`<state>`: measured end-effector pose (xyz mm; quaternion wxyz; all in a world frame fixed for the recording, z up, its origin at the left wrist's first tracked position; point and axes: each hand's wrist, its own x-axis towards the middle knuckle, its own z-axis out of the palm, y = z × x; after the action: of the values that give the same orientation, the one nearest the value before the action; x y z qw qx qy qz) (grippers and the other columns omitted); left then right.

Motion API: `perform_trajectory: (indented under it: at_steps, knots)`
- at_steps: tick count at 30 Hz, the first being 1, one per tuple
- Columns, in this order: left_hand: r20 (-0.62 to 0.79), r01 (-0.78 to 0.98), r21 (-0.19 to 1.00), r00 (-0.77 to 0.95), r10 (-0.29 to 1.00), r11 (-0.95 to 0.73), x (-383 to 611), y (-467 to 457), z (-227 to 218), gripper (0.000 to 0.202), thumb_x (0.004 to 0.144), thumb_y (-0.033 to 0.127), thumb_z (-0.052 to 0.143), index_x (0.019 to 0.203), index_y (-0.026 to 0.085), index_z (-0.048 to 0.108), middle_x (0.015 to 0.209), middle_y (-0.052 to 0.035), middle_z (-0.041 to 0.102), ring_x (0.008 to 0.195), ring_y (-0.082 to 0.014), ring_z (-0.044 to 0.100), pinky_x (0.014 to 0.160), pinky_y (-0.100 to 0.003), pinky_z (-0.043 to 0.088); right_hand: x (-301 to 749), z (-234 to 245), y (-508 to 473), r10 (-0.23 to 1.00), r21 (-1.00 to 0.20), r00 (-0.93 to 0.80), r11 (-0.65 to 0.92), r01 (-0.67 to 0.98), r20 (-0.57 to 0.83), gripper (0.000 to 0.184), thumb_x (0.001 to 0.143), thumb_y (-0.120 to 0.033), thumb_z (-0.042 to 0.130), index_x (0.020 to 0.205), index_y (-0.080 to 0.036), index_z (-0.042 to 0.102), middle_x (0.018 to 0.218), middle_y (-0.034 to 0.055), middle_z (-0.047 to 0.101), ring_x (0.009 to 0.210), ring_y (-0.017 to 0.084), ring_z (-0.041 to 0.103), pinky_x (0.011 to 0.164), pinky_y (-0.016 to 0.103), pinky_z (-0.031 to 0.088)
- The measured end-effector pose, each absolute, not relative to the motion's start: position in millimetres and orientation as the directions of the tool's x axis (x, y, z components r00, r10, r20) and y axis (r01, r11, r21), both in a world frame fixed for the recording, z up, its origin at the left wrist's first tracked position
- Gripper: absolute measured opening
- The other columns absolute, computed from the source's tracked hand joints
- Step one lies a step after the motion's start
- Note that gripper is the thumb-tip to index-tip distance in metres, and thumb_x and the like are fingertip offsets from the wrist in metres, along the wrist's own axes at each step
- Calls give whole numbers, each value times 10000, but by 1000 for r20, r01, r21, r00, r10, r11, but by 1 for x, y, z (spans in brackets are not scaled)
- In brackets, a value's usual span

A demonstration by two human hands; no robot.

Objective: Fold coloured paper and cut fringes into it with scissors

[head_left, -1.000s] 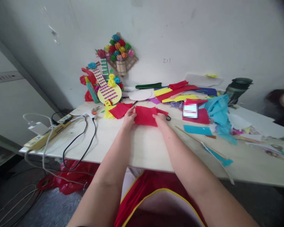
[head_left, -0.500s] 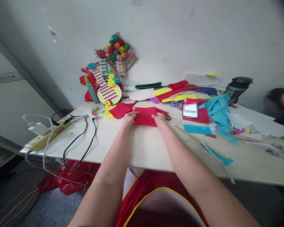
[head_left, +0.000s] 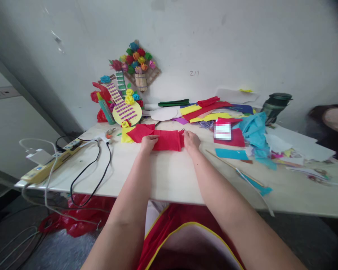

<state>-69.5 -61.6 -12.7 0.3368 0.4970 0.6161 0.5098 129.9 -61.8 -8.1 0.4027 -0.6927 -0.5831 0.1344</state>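
Observation:
A folded piece of red crepe paper lies on the pale table in front of me. My left hand presses on its left end with the fingers curled over the edge. My right hand rests at its right end, fingers bent and pinching the paper's edge. Another red sheet lies just left of it, over a yellow sheet.
A paper guitar and a paper flower bouquet lean on the wall. Coloured paper sheets, blue crepe and a dark bottle crowd the right. A power strip and cables lie left. Another person sits far right.
The red paper has been folded down into a narrower strip. Both hands have moved apart to its two ends and lowered onto the table. The view has shifted slightly.

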Motion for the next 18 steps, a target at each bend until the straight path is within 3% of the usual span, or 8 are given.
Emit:
perform_trajectory:
  at_steps: [4,8,13,18]
  knots:
    - [65,347,937,-306,950,48,-72,-60,-15,250,663,151,657,904,145,724,799,-58,708,777,-173,645,730,-245,488,142,-12,-59,927,-484,220,-48,874,305,328,800,-187,461,1070,-198,647,1077,76,643,1020,222,518,833,295,386]
    - [63,367,928,-322,945,63,-70,-63,-13,242,657,136,668,891,149,727,829,-62,711,774,-174,646,727,-245,488,145,-10,-60,946,-312,134,-37,950,296,283,766,-184,515,997,-171,679,1045,119,635,1027,258,524,843,322,400]
    - [14,286,956,-246,969,59,-70,-63,-12,255,667,158,664,915,153,724,737,-45,701,700,-151,635,688,-239,486,148,4,-62,975,-292,174,-129,948,135,295,772,-156,529,1035,-167,662,1073,137,626,1010,228,578,797,286,437]
    - [-29,262,962,-178,984,76,-73,-60,-18,309,623,225,712,926,170,723,731,-45,696,630,-142,614,643,-255,484,152,22,-66,972,-263,235,-231,937,-17,341,747,-240,601,1071,-146,648,1084,168,634,995,229,604,769,275,451]
